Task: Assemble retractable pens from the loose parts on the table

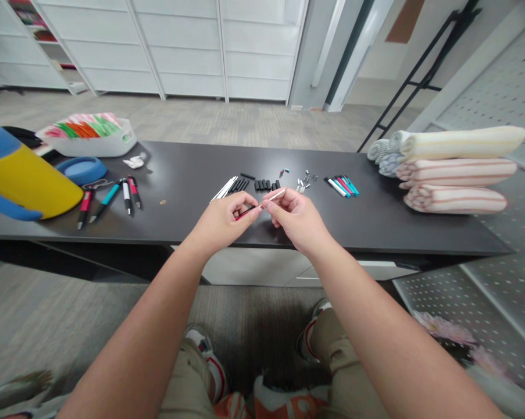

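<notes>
Spanning the view, table (pixel 179 174): dark, smooth top with the other things on or above it.
Rolled towels (pixel 458 169): stacked at the table's right end, pale yellow above pink-striped.
Blue-and-yellow container (pixel 31 174): tilted, at the table's left end.
White basket (pixel 100 148): at the table's far left corner, full of colourful packets.
Left hand (pixel 227 218): above the table's near edge, around the middle, fingers pinching a slim red-and-black piece (pixel 246 212).
Right hand (pixel 296 215): just beside the left, above the same edge, thumb and fingers grasping a thin pale rod (pixel 277 195); its end meets the red-and-black piece, though whether they are joined cannot be told.
Blue dish (pixel 82 174): left part of the table, beside the container.
Four pens (pixel 106 199): left part of the table, loosely fanned.
Coloured barrels (pixel 342 186): right of the table's middle, side by side.
White sticks (pixel 222 190): mid-table, bunched.
Black rods (pixel 239 185): mid-table, beside the sticks.
Silver parts (pixel 303 185): mid-table, in a loose cluster.
Black cylinders (pixel 262 185): mid-table, in a row.
</notes>
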